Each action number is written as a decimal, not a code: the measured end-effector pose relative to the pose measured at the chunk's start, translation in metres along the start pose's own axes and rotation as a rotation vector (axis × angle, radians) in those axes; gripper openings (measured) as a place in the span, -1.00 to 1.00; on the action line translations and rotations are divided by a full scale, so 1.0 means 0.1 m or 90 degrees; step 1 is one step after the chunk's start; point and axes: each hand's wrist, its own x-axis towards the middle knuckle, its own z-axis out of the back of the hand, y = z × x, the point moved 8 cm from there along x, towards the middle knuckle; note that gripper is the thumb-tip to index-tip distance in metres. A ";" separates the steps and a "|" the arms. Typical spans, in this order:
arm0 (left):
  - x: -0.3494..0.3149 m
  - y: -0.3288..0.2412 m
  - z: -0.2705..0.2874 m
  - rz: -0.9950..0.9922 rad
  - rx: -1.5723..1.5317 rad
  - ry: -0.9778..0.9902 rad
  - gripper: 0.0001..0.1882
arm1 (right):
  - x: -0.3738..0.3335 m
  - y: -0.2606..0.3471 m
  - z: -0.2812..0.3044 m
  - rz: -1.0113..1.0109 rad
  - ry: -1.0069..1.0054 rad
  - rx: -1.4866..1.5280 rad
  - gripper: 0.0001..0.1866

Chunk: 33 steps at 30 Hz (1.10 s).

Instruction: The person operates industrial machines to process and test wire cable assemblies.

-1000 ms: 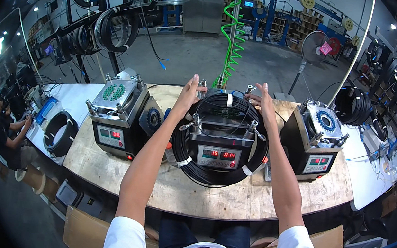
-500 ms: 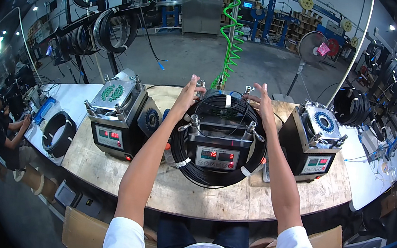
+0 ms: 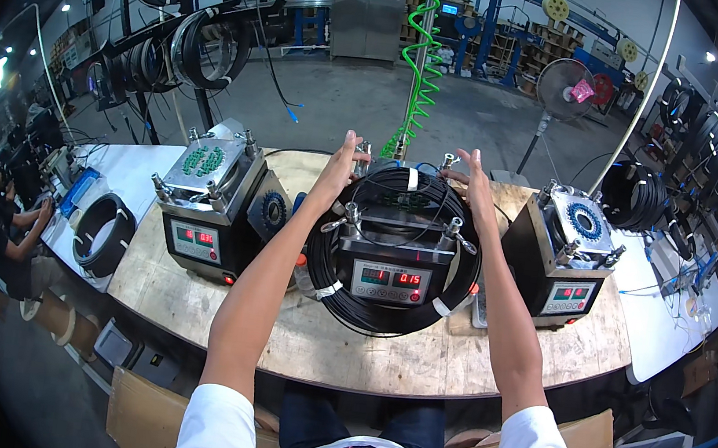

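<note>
Both hands, left hand [image 3: 341, 162] and right hand [image 3: 470, 179], are spread open on the far rim of the black cable coil [image 3: 386, 311] between them. Best to press evenly on both sides.

At the centre of the frame a black cable coil [image 3: 391, 254], banded with white ties, rings a grey metal machine [image 3: 391, 267] whose pale front panel shows red digits. The counter [image 3: 292, 340] is pale, scuffed plywood; at its left end a white surface carries a second black coil [image 3: 103, 232]. A bright green spiral hose [image 3: 421, 45] hangs at top centre, and the person's sleeves [image 3: 216, 429] at the lower edge are white.
</note>
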 end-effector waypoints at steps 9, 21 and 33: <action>0.09 0.14 0.07 -0.011 -0.012 -0.033 -0.02 | -0.01 -0.01 -0.06 -0.024 0.022 0.035 -0.06; 0.06 0.08 0.07 -0.021 0.014 -0.039 -0.08 | -0.04 0.03 -0.07 -0.016 0.018 0.019 -0.07; 0.03 0.03 0.01 -0.031 0.011 -0.016 -0.05 | 0.01 -0.02 -0.03 -0.002 0.013 -0.008 -0.06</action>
